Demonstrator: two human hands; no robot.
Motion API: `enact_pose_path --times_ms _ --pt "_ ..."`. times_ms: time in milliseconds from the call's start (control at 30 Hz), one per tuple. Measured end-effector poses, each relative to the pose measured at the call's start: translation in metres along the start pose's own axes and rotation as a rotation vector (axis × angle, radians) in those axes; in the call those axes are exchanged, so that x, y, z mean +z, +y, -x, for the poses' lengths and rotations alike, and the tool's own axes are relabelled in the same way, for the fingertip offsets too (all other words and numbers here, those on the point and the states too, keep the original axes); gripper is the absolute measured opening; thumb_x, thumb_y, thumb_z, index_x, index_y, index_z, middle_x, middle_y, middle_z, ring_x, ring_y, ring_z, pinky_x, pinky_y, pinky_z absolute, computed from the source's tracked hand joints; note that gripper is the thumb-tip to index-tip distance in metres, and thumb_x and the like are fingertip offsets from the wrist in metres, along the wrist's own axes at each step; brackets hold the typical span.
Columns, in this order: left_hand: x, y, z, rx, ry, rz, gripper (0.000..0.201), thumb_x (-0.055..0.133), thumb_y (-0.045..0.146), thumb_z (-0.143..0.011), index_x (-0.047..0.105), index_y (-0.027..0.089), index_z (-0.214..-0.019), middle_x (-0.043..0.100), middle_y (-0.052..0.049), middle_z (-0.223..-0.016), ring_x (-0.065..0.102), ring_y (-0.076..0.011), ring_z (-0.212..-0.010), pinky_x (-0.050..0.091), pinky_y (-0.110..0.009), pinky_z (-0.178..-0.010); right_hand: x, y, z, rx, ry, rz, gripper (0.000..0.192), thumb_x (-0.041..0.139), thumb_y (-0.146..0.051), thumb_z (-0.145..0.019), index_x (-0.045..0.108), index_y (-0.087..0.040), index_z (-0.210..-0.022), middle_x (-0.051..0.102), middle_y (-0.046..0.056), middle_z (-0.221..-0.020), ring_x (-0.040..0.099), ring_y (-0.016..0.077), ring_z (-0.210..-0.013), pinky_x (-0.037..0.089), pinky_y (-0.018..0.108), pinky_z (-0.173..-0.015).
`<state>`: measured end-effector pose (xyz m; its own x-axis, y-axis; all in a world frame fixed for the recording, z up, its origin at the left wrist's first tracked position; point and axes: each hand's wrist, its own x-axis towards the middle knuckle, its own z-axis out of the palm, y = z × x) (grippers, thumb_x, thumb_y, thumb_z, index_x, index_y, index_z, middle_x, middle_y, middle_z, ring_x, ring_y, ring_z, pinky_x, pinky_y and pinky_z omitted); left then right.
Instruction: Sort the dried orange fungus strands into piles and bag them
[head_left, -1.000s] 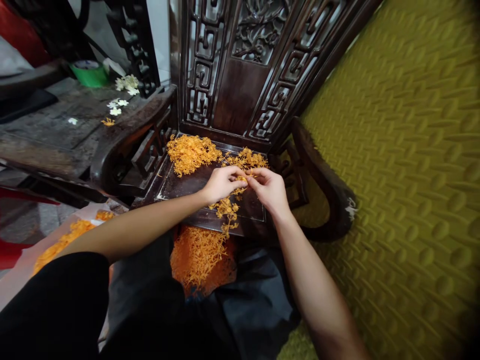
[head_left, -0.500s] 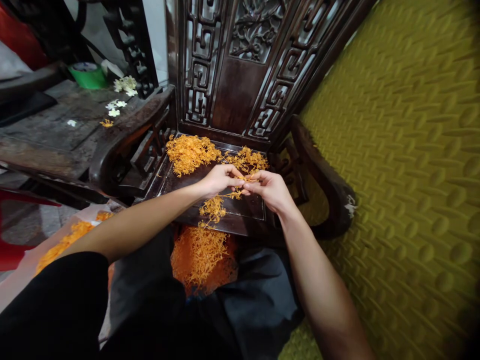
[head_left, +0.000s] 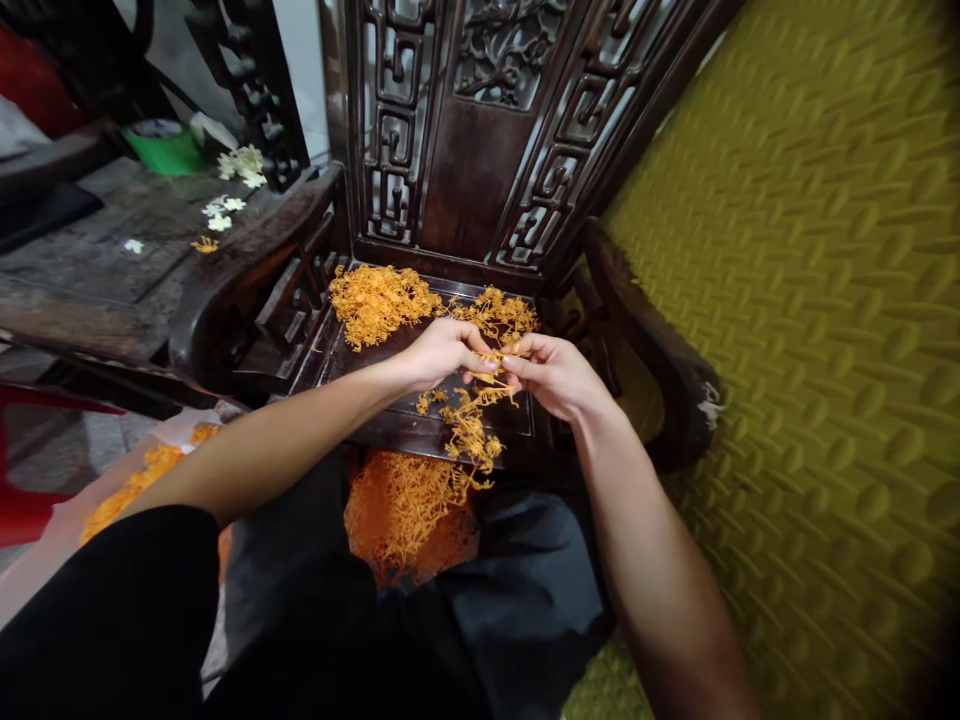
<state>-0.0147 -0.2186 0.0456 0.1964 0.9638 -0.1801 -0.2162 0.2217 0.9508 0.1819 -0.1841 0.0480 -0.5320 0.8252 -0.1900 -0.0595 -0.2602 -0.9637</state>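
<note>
Both hands meet over the seat of a dark carved wooden chair (head_left: 480, 180). My left hand (head_left: 448, 355) pinches thin orange flowers between thumb and fingers. Close against it, my right hand (head_left: 546, 372) is closed on the same small bit of orange flowers. From under the fingers a strand of orange flowers (head_left: 471, 428) hangs over the seat's front edge. It reaches a heap of orange flowers (head_left: 405, 500) in an orange bag between my knees. Behind the hands lie a dense pile of orange flowers (head_left: 381, 300) and a looser one (head_left: 499, 312).
On the wooden seat at left are a green tape roll (head_left: 163, 146), white flowers (head_left: 241, 165) and one orange flower (head_left: 204, 244). A plastic bag with orange flowers (head_left: 142, 480) sits low left. A yellow-green textured surface (head_left: 810, 300) runs along the right.
The hanging strand of orange flowers has swung to the right beneath my hands. Both hands stay pinched together at nearly the same spot. My view has shifted slightly.
</note>
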Motion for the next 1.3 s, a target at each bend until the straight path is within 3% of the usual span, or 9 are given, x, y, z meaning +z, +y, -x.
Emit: enact_pose_path --times_ms 133,400,600,733,833,900,1033,1200,1300 --pt "0.001 0.006 -0.002 -0.101 0.052 0.089 0.030 0.073 -0.011 -0.073 0.058 0.012 -0.062 0.066 -0.004 -0.059 0.061 -0.0090 -0.049 0.042 -0.025 -0.049 -0.004 -0.005 0.002 0.019 0.076 -0.057 0.042 0.103 -0.028 -0.049 0.069 -0.015 -0.071 0.073 0.002 -0.076 0.066 0.0113 -0.052 0.058 0.024 -0.048" --pt "0.002 0.008 -0.012 -0.093 0.134 0.227 0.028 0.069 -0.013 -0.074 0.057 0.012 -0.067 0.065 -0.003 -0.059 0.062 -0.0098 -0.051 0.042 -0.023 -0.050 0.003 -0.012 0.005 -0.035 0.213 -0.129 0.044 0.105 -0.024 -0.038 0.070 -0.014 -0.064 0.065 0.002 -0.057 0.060 0.0099 -0.048 0.032 0.015 -0.035" --pt "-0.042 0.016 -0.013 0.050 0.410 0.285 0.025 0.067 -0.011 -0.075 0.057 0.012 -0.072 0.066 -0.002 -0.063 0.065 -0.0094 -0.057 0.042 -0.017 -0.050 -0.018 -0.022 0.020 -0.141 0.271 -0.178 0.041 0.104 -0.024 -0.042 0.073 -0.018 -0.067 0.059 -0.002 -0.056 0.049 0.0045 -0.045 0.030 0.015 -0.036" --pt "-0.046 -0.013 -0.008 -0.122 0.147 0.024 0.016 0.072 -0.002 -0.074 0.066 0.012 -0.080 0.073 -0.007 -0.075 0.070 -0.0148 -0.068 0.057 -0.027 -0.066 -0.022 -0.017 0.022 -0.076 0.229 -0.094 0.039 0.103 -0.029 -0.049 0.074 -0.019 -0.074 0.067 0.000 -0.066 0.058 0.0093 -0.052 0.045 0.022 -0.045" --pt "-0.036 -0.043 -0.008 -0.259 -0.015 -0.292 0.018 0.073 0.001 -0.071 0.072 0.012 -0.085 0.073 -0.006 -0.076 0.069 -0.0157 -0.067 0.058 -0.031 -0.069 -0.019 -0.010 0.018 -0.019 0.141 -0.040 0.041 0.102 -0.031 -0.053 0.076 -0.019 -0.082 0.069 0.000 -0.072 0.060 0.0098 -0.057 0.049 0.024 -0.052" --pt "-0.035 -0.057 -0.011 -0.255 -0.066 -0.531 0.024 0.077 0.007 -0.069 0.077 0.013 -0.092 0.077 -0.007 -0.082 0.068 -0.0153 -0.068 0.056 -0.031 -0.072 -0.019 -0.004 0.014 -0.004 0.106 -0.011 0.043 0.102 -0.031 -0.053 0.075 -0.019 -0.084 0.069 -0.001 -0.072 0.060 0.0091 -0.060 0.049 0.023 -0.055" --pt "-0.047 -0.068 -0.022 -0.129 -0.093 -0.873 0.030 0.084 0.016 -0.065 0.084 0.017 -0.095 0.081 -0.008 -0.090 0.072 -0.0213 -0.083 0.054 -0.032 -0.085 -0.022 0.011 0.005 0.027 0.086 0.038 0.045 0.102 -0.029 -0.052 0.069 -0.018 -0.081 0.068 -0.002 -0.070 0.059 0.0087 -0.061 0.045 0.022 -0.055" --pt "-0.055 -0.068 -0.031 -0.067 -0.058 -0.904 0.019 0.081 0.010 -0.066 0.085 0.019 -0.082 0.081 -0.009 -0.088 0.073 -0.0240 -0.089 0.054 -0.032 -0.090 -0.025 0.022 -0.003 0.087 0.041 0.073 0.046 0.100 -0.033 -0.055 0.063 -0.019 -0.078 0.070 0.000 -0.070 0.063 0.0121 -0.063 0.048 0.024 -0.057" --pt "-0.050 -0.063 -0.029 -0.014 -0.074 -0.854 0.031 0.088 0.012 -0.061 0.084 0.018 -0.092 0.080 -0.012 -0.101 0.073 -0.0259 -0.100 0.053 -0.033 -0.093 -0.022 0.024 -0.005 0.103 0.035 0.062 0.048 0.101 -0.035 -0.054 0.061 -0.019 -0.076 0.070 0.001 -0.067 0.066 0.0136 -0.063 0.052 0.026 -0.061"
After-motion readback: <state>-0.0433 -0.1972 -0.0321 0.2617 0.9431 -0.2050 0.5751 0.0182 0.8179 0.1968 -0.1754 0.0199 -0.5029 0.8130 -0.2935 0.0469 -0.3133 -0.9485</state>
